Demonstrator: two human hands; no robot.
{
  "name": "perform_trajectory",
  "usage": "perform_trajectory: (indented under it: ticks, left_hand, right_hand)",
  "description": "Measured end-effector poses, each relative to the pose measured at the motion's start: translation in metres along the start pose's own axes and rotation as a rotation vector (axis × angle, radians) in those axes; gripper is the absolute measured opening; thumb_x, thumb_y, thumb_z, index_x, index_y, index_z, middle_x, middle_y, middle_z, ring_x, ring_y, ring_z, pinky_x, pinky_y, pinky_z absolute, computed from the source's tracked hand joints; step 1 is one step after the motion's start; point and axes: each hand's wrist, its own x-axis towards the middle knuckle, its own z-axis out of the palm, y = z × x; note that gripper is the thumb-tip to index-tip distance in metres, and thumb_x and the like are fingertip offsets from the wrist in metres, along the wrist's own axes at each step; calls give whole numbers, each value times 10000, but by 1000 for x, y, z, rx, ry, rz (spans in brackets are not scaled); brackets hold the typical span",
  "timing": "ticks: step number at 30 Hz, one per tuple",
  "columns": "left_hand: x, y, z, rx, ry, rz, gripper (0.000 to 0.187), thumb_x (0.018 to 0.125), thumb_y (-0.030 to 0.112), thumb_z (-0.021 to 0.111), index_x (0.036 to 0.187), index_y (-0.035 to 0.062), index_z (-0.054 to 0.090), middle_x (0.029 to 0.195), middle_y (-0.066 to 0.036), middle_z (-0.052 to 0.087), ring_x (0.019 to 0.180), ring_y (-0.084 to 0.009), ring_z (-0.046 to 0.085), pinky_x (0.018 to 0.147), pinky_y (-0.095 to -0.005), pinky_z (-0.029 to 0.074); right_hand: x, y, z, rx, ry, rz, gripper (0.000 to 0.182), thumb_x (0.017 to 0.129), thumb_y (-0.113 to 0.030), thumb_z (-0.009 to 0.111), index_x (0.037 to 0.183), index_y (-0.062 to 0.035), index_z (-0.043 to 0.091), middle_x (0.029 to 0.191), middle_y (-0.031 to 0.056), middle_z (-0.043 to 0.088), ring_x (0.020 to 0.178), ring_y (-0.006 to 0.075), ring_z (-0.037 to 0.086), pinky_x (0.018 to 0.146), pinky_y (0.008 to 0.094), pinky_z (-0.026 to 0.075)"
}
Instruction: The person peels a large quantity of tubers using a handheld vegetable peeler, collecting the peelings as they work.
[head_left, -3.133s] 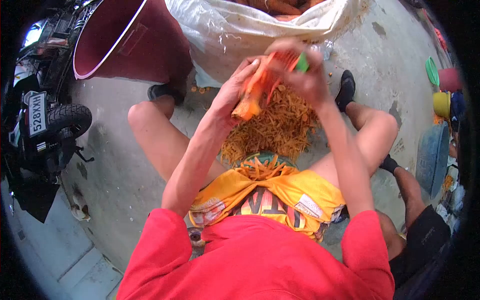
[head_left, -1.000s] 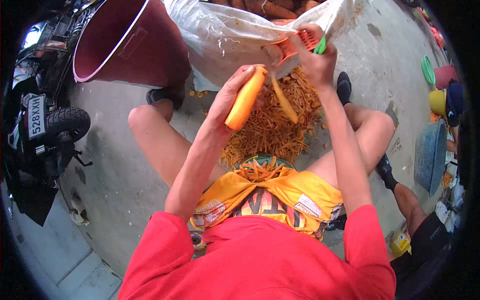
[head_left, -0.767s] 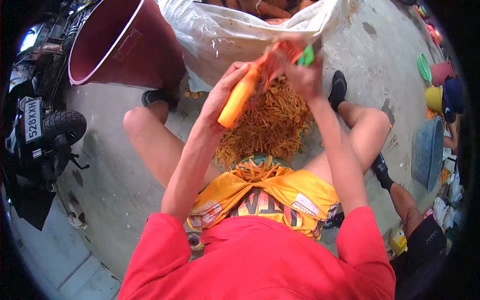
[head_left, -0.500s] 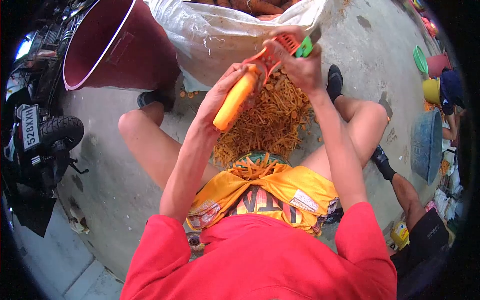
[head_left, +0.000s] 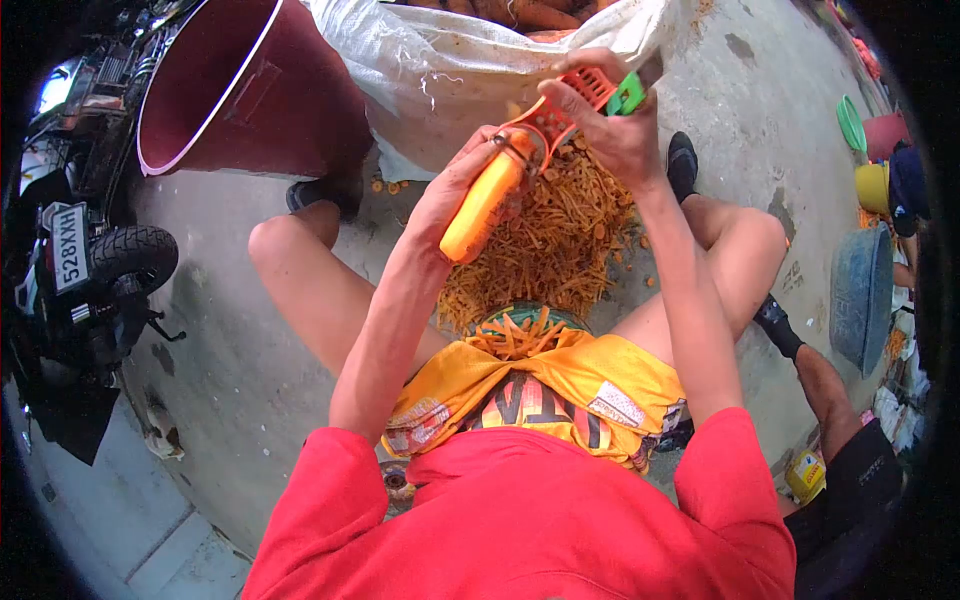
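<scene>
My left hand (head_left: 450, 195) is closed around a peeled orange carrot (head_left: 483, 208), which slants with its lower end toward me. In my right hand (head_left: 625, 145) is a red-orange plastic peeler (head_left: 552, 120) with holes in its handle. Its head lies at the carrot's upper end, apparently touching it. A green handle (head_left: 628, 94) with a dark blade, like a small knife, is also tucked in my right hand. Beneath my hands, a heap of carrot peelings (head_left: 565, 245) covers the floor. More orange strips (head_left: 520, 337) lie between my thighs on the yellow cloth.
A white sack (head_left: 430, 95) holding unpeeled carrots (head_left: 515, 12) stands ahead. To its left is a maroon bucket (head_left: 250, 105). A motorcycle (head_left: 100, 260) is at far left. On the right are a blue tub (head_left: 860, 300), another person's leg (head_left: 825, 385) and a yellow container (head_left: 805, 475).
The whole view has shifted slightly right and down. The peeler's head stays at the carrot's upper end, and both hands keep their hold.
</scene>
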Motion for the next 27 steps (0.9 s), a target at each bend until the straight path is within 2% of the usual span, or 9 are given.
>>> perform_trajectory:
  ticks: [3,4,7,11,15,19,21,24,27]
  left_hand:
    - [-2,0,-4,24,-7,1,229,1078,302,557,1229,130,563,1042,-51,626,811,-126,629,599,-246,543]
    - [-3,1,-2,69,-17,14,270,1080,306,555,1284,131,549,1078,-62,602,815,-142,602,588,-229,516]
    - [-4,3,3,117,-11,54,252,1079,303,552,1266,134,552,1073,-57,603,819,-134,616,556,-206,514]
    - [-6,1,6,192,34,72,215,1082,305,544,1216,138,553,1066,-52,609,829,-119,626,521,-191,505]
    - [-2,2,0,202,47,59,212,1081,313,546,1203,140,555,1044,-61,621,810,-108,623,501,-187,494]
    - [-4,3,5,19,35,23,223,1075,312,560,1235,157,559,1027,-70,628,761,-129,622,534,-212,514]
    - [-1,5,3,-64,50,8,222,1074,312,562,1242,166,558,1020,-73,630,737,-136,617,548,-220,519]
    - [7,2,-13,-124,-166,25,192,1085,290,541,1175,121,551,1065,-64,641,906,-147,671,693,-276,600]
    - [11,0,-5,-141,162,43,195,1087,279,536,1169,103,560,1074,-74,646,968,-165,676,783,-323,614]
  right_hand:
    - [8,21,-14,-279,73,113,170,917,-98,796,1043,-50,692,954,4,735,871,71,673,748,246,556]
    - [13,24,-16,-1,74,117,172,943,-136,781,1055,-54,680,945,-25,711,885,51,645,752,227,537]
    - [9,2,-5,138,81,69,177,939,-134,784,1039,-42,670,918,-23,714,850,49,650,729,224,538]
    - [2,24,-10,-174,63,155,190,923,-114,797,1054,-47,678,986,-17,689,919,65,640,748,235,537]
    - [6,4,0,171,60,60,208,918,-121,803,1069,-49,680,928,-26,698,866,51,639,750,231,531]
    - [4,22,-14,-166,93,125,174,926,-132,795,1020,-45,677,879,-36,704,822,45,643,741,228,543]
    - [9,29,-12,1,122,108,180,926,-123,791,1034,-39,674,901,-27,726,844,58,669,745,234,552]
    - [-8,-28,17,142,0,141,183,937,-89,765,1089,-57,668,933,28,742,857,121,705,775,260,564]
    - [-15,-61,30,67,-276,-168,191,941,-93,760,1104,-66,663,942,37,747,860,136,709,789,276,565]
